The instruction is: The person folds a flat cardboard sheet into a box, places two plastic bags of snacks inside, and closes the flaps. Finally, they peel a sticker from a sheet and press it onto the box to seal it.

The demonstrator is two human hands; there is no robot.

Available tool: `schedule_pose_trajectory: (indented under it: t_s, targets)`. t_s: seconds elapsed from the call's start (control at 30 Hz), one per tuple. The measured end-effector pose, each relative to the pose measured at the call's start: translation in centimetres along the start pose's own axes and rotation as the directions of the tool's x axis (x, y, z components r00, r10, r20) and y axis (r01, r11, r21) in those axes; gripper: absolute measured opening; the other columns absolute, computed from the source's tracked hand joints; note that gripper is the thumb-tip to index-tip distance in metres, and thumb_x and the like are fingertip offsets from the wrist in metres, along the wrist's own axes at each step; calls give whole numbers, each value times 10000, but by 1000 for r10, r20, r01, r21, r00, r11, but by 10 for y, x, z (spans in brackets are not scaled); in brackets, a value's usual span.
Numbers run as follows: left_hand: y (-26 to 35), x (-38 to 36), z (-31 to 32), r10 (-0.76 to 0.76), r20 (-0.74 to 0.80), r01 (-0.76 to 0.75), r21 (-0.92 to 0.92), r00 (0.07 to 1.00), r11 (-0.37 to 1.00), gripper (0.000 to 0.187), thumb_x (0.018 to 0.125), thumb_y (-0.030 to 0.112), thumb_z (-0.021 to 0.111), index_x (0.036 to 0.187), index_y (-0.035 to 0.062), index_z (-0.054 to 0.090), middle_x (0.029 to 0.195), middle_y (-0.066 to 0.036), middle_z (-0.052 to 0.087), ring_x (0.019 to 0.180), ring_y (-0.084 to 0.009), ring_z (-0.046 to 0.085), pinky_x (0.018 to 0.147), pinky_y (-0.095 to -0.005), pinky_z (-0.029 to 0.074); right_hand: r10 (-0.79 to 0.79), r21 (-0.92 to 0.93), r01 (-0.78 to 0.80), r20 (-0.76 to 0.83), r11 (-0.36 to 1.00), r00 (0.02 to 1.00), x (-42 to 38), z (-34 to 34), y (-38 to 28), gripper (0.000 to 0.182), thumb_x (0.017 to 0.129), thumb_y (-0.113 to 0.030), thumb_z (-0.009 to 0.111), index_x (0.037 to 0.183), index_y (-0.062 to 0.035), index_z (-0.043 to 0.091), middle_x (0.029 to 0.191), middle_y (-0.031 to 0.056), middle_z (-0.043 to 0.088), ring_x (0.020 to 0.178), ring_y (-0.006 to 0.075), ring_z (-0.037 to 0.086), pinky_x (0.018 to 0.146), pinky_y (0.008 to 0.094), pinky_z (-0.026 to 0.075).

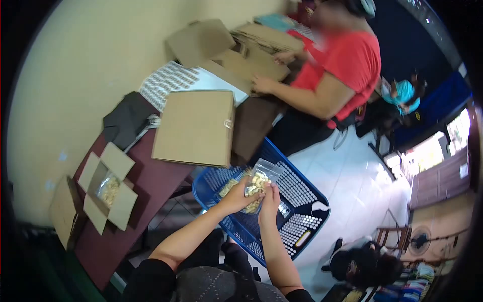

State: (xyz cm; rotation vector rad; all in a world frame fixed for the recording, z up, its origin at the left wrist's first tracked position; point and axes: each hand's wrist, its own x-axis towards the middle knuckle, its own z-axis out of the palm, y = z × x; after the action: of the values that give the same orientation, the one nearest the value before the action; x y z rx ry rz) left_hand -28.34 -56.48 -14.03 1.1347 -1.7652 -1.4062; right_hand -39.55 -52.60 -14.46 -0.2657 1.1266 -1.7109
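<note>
Hands (254, 199) on plastic bag (260, 180)

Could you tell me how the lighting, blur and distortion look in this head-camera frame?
Head view: strong fisheye bend with black corners; the windows are blown out; the clear bag in both hands is sharp; the co-worker's head is blurred.

Packing workshop: cardboard boxes (195, 127), label sheets (168, 80)

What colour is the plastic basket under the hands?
The basket is blue, seen best in the head view, below the small bag.
</note>
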Motion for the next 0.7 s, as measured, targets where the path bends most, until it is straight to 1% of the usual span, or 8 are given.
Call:
schedule_pose_trajectory:
  t_s: [0.07,0.13,0.2,0.27,0.4,0.6,0.67,0.7]
  targets:
    - [24,-25,-37,31,-107,-34,-25,994,999,567,836,306,671,1237,2,408,1092,-178,601,1022,-243,589,860,-330,453,-144,-252,208,249,945,958,-29,42,-1,236,943,-174,513,1104,-2,499,991,55,568,877,107,526,769,233,428]
    - [35,-59,-71,77,-264,-149,-264,961,953,520,864,162,644,1279,-2,377,1176,-103,541,1075,-168,529,916,-305,426,-136,-264,243,365,933,921,-47,70,13,292,945,-164,513,1179,4,464,1058,67,546,946,114,508,825,247,415]
    - [37,-90,-105,66,-341,-184,-329,938,926,494,875,116,621,1285,2,369,1210,-81,519,1103,-153,509,933,-298,417,-39,-333,258,543,907,839,-64,108,27,311,944,-164,521,1197,3,453,1105,73,535,1011,128,499,884,263,400]
    - [27,-124,-145,17,-459,-254,-461,888,850,506,885,128,612,1304,1,358,1218,-85,517,1114,-147,503,939,-298,416,97,-260,132,711,957,696,-87,144,47,350,937,-157,539,1227,18,449,1173,77,542,1082,136,503,932,270,391]
    - [-2,-193,-213,-58,-632,-386,-540,772,748,491,888,155,621,1291,7,383,1174,-77,544,1057,-135,532,899,-272,438,335,-372,-29,799,928,500,-134,205,99,381,919,-137,562,1257,15,476,1181,88,577,1066,142,542,930,284,416]
    - [-23,-270,-298,-87,-778,-416,-423,623,805,395,904,179,601,1221,-12,461,1115,-96,582,1021,-128,550,871,-263,449,408,-371,-170,823,913,394,-197,275,186,396,938,-178,538,1262,39,465,1165,85,585,1048,137,554,918,275,427]
    - [-28,-286,-317,-70,-865,-280,-236,498,930,393,907,168,590,1216,-28,446,1095,-116,594,1008,-148,563,861,-272,453,426,-368,-219,820,904,382,-212,294,205,415,936,-188,550,1262,51,459,1159,85,581,1045,134,548,908,268,428]
    - [-27,-295,-323,-2,-901,-186,-92,433,978,387,910,161,582,1208,-39,436,1082,-129,603,997,-163,574,858,-287,457,437,-419,-129,835,899,334,-217,302,214,400,936,-149,538,1266,57,447,1156,87,585,1034,131,556,903,263,435]
